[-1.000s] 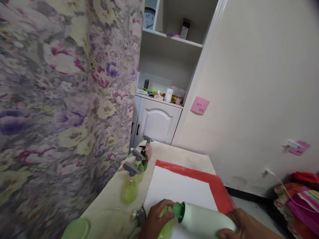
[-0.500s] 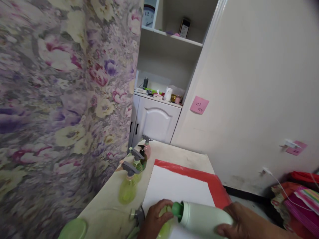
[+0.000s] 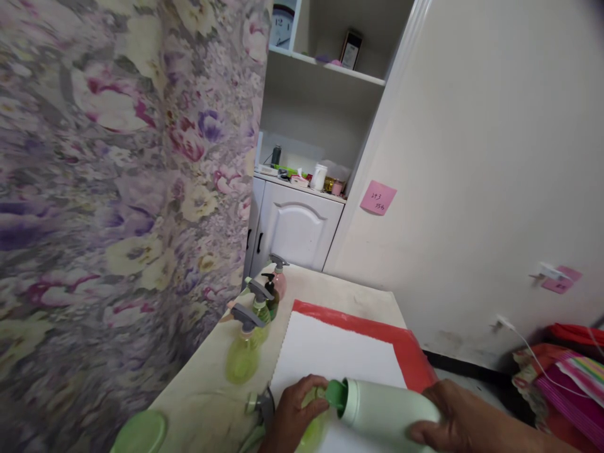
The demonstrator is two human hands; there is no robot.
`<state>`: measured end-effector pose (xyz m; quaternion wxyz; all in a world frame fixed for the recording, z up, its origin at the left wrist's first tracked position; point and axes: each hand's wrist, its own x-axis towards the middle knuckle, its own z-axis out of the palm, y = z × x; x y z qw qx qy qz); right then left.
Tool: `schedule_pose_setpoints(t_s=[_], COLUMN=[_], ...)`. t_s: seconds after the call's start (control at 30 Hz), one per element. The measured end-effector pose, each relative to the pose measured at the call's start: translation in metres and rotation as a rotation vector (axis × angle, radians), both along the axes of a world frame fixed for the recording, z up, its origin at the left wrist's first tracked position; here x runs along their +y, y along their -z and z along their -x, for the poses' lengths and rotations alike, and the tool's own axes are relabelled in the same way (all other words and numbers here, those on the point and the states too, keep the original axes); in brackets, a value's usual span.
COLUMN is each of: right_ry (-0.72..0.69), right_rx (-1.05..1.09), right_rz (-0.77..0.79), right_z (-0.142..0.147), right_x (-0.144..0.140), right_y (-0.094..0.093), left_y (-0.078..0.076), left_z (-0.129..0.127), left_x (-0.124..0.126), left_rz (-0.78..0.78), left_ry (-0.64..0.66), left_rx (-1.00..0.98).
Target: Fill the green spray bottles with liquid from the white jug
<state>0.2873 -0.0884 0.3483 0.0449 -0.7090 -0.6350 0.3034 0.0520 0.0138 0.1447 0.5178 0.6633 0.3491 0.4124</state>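
Cream tabletop (image 3: 325, 284), floral curtain (image 3: 117, 189) at nine o'clock. My right hand (image 3: 455, 415): fingers closed round one pale green bottle (image 3: 387, 409) at five, tipped sideways, mouth toward nine. My left hand (image 3: 292, 412), at six: fingers curled round one yellow-green bottle (image 3: 312, 435), just beside that mouth. Spray bottle (image 3: 242, 363) at seven, upright.

Has one bottle (image 3: 384, 409) right of another bottle (image 3: 311, 433), spray bottles (image 3: 243, 360) left of the paper (image 3: 337, 352), a cabinet (image 3: 299, 233) behind the table (image 3: 335, 290).
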Motion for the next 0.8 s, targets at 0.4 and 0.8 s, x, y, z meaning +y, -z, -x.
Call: schedule_pose_setpoints(t_s=[0.4,0.8], right_ry=[-0.043,-0.045], right_rx=[-0.015,0.016], right_rz=[-0.008,-0.005], right_z=[-0.0039,0.0012], right_x=[-0.0005,-0.0004], right_y=[0.0014,-0.004], left_y=[-0.0039,0.0003], left_z=[0.0008,0.0002], left_x=[-0.0016,-0.0009], left_rz=[0.001,-0.001], left_ry=[0.011,0.014], left_rx=[-0.001,0.006])
